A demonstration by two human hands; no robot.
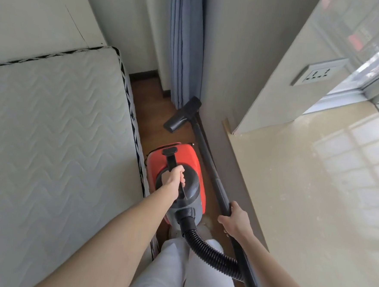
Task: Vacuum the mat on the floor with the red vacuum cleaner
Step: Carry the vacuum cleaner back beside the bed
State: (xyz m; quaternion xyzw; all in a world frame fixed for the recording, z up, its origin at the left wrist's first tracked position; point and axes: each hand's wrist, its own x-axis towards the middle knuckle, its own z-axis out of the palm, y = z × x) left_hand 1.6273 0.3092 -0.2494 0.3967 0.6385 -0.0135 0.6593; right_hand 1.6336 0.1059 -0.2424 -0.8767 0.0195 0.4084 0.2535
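The red vacuum cleaner (184,159) stands on the brown wooden floor in a narrow gap between a mattress and a wall. My left hand (173,175) is closed around its black carry handle. My right hand (234,219) grips the long black wand (207,158), which runs along the wall to the black floor nozzle (181,116) resting tilted near a curtain. A ribbed black hose (208,252) curves from the cleaner's near end toward the wand. No mat is visible.
A white quilted mattress (54,134) fills the left side. A blue-grey curtain (186,46) hangs at the far end of the gap. On the right are a beige stone ledge (303,196), a wall socket (319,74) and a window. My white trousers (175,274) are at the bottom.
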